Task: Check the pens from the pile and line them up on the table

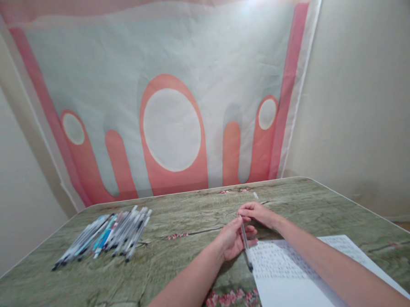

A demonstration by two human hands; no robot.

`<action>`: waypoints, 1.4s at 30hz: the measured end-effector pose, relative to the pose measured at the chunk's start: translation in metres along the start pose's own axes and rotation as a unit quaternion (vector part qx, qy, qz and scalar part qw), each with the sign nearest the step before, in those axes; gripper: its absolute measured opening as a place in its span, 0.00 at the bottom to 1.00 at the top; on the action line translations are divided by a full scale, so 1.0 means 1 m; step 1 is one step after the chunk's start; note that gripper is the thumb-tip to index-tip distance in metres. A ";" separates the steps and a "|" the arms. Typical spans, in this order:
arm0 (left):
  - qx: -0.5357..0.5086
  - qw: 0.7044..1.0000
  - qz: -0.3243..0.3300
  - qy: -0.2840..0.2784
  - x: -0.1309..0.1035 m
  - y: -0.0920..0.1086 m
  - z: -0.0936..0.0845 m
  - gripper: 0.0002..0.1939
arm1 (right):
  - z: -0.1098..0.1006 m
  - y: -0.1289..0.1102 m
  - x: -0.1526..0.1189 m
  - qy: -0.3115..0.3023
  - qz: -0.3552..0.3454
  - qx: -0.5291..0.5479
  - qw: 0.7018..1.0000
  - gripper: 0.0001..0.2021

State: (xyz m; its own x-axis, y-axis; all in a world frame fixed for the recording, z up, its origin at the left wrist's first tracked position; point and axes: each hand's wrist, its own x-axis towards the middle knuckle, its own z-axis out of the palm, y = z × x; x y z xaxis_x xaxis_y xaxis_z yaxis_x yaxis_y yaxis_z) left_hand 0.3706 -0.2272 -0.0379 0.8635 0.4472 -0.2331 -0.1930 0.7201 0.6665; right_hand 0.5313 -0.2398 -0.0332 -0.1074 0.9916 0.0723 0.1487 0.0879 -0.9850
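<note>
A clear-barrelled pen (245, 240) with a dark lower end slants between my hands above the table, its dark end by the paper's left edge. My left hand (233, 240) grips it near the upper end with the thumb, the other fingers curled loosely behind. At the pen's top, the fingertips of my right hand (258, 214) are pinched together on that end. Whether something small sits between those fingertips is hidden. Under my right forearm lies a white sheet of paper (284, 291), covered in rows of handwriting on its upper part.
Several pens and markers (106, 234), mostly clear with dark ends and some blue or pink, lie in a pile at the left. A small whitish piece (256, 195) rests near the far edge of the wood-patterned table (177, 274). A printed cloth (172, 45) hangs behind.
</note>
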 end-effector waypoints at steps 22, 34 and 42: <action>0.009 1.000 -0.015 0.012 0.005 0.000 -0.003 0.14 | 0.003 0.011 0.003 -0.009 0.007 -0.022 1.000 0.17; 0.033 0.999 0.001 0.036 0.004 -0.005 0.002 0.12 | -0.012 0.024 0.018 0.112 -0.019 -0.064 0.991 0.15; 0.034 0.999 0.000 0.037 0.004 -0.006 0.002 0.11 | -0.086 0.051 0.015 0.364 -0.055 -0.414 0.832 0.13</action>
State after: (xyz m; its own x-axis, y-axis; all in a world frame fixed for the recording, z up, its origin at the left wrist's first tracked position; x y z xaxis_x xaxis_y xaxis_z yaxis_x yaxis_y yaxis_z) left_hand 0.3760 -0.2314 -0.0415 0.8257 0.4875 -0.2838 -0.1582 0.6831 0.7130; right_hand 0.6220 -0.2120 -0.0684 0.4151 0.7410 0.5279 0.8362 -0.0822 -0.5422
